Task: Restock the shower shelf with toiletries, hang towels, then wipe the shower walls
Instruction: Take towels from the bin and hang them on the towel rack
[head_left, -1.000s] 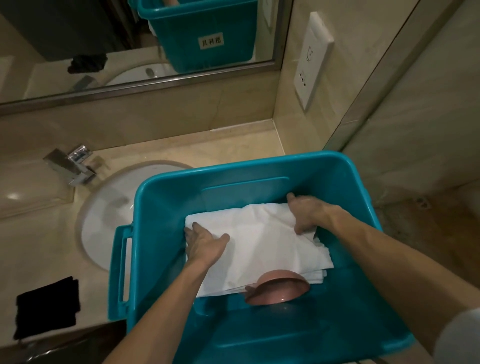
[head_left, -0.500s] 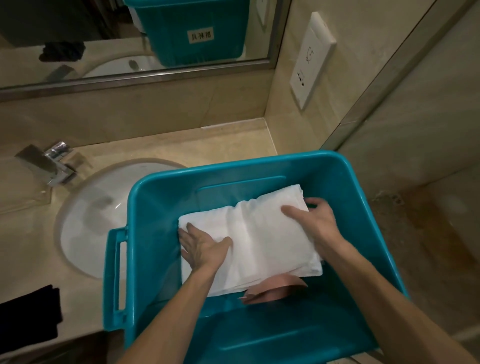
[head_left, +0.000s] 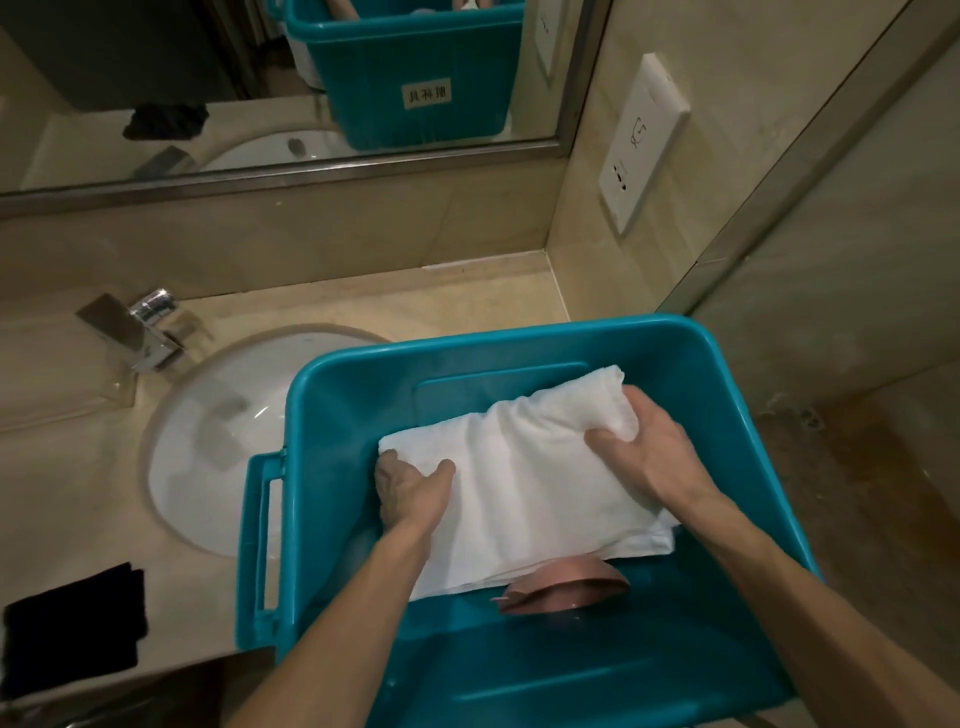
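1. Folded white cloth towel (head_left: 524, 483) lies inside the teal rectangular plastic bin (head_left: 519, 340), across its middle; the far-right end is raised toward the bin's back wall.
2. The left hand (head_left: 410, 488) grips the towel's left edge, thumb on top, fingers curled under.
3. The right hand (head_left: 649, 457) has its fingers wrapped round the towel's far-right end, bunching it, w/ thumb pressed on top.
4. Pink round plastic dish (head_left: 566, 584) sits tilted low in the bin, partly under the towel's near edge.
5. Bin is over the right part of the beige stone table (head_left: 363, 306) and covers the right rim of the white oval sink basin (head_left: 208, 441); can't tell what it rests on.
6. Chrome square faucet (head_left: 135, 332) is behind-left of the basin; a black folded cloth (head_left: 72, 629) lies on the table's near-left edge, well apart from the bin.
7. Metal-framed wall mirror (head_left: 260, 78) reflects the bin + its label; a white wall socket plate (head_left: 641, 145) is on the right wall.
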